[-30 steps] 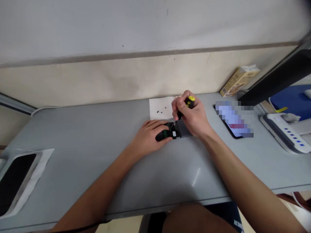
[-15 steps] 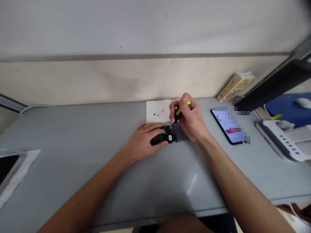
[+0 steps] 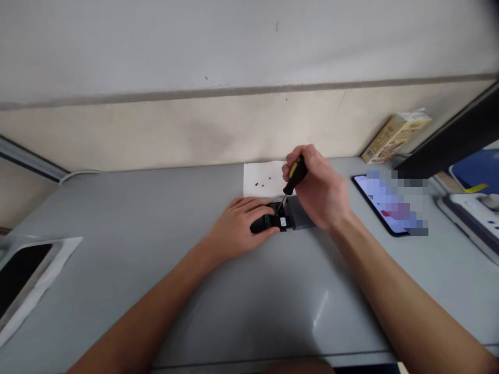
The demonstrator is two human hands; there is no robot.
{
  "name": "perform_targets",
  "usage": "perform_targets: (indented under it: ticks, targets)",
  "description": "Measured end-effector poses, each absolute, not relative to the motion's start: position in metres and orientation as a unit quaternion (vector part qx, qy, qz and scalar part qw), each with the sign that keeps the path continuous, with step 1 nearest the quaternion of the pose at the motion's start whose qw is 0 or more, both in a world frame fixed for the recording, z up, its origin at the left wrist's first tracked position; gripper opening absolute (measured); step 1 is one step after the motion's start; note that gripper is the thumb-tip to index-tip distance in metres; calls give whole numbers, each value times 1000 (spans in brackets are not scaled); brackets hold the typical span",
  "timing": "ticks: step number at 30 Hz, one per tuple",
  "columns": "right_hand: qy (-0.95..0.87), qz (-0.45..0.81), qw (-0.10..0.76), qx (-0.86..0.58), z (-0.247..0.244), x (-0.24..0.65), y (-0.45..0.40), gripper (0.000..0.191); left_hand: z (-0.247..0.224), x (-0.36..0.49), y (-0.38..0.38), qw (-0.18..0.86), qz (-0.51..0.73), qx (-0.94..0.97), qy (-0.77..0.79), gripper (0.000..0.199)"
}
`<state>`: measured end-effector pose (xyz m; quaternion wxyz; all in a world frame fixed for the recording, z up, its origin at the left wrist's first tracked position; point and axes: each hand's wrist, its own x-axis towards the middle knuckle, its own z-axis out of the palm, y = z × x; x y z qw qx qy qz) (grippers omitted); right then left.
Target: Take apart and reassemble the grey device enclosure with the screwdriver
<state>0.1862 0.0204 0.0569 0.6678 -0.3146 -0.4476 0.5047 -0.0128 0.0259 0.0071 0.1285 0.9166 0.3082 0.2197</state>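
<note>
small black plastic device (image 3: 266, 224) near the far edge of a grey counter (image 3: 128, 218)
toward the right edge, a black phone (image 3: 374, 208) with a pixelated screen; in the far right corner, a tan cardboard box (image 3: 395, 137); on the far edge, a white paper sheet (image 3: 255, 179); right against the device, a flat dark grey box (image 3: 299, 214); left hand (image 3: 237, 226) closed over the device, fingers across its top; right hand (image 3: 320, 189) tight around a black-and-yellow screwdriver (image 3: 295, 175), steel tip down at the device; on the paper, three tiny black screws (image 3: 262, 183), well apart from both hands
</note>
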Motion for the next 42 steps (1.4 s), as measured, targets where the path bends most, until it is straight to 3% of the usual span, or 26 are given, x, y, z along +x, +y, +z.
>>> perform_targets:
  ticks: [10,21,28,42]
  targets:
    - [-487,489,645,-328,50,184,21,48,7,-14,27,139,215,915,313,21]
    - [-442,527,654,-315,59,188,20,41,7,-14,26,135,216,914,317,24]
    - [-434,508,658,-348,52,192,23,54,7,-13,26,136,215,914,315,22]
    - [-436,498,665,-346,53,191,23,36,7,-13,25,139,217,912,320,23]
